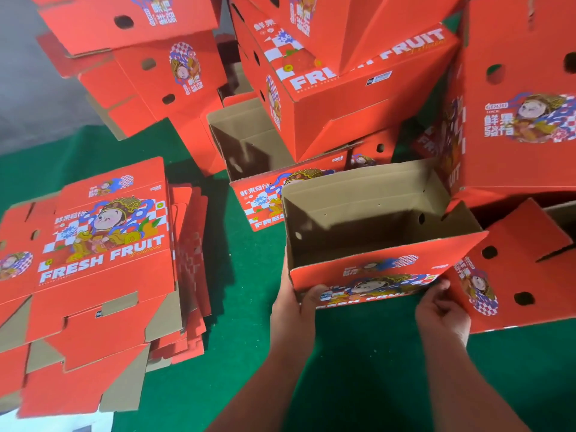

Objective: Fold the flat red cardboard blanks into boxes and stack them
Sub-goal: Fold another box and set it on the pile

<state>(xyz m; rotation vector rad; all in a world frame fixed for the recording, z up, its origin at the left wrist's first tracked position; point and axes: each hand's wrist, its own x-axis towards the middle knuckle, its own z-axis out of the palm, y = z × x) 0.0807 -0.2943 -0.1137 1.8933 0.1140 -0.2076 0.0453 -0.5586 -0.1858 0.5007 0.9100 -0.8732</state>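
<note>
A red cardboard box (374,232) with a brown inside stands open-topped in front of me. My left hand (296,304) grips its near left corner, thumb on the printed front panel. My right hand (442,310) holds the near right corner, where a side flap (505,275) with round holes splays outward. A stack of flat red blanks (93,263) printed "FRESH FRUIT" lies at the left on the green surface (249,307). Folded boxes (336,88) are piled behind the one I hold.
Another open folded box (246,145) sits behind the held one. More folded boxes (523,120) tower at the right, and loose blanks (149,67) lean at the back left. Grey floor (28,82) shows at the far left.
</note>
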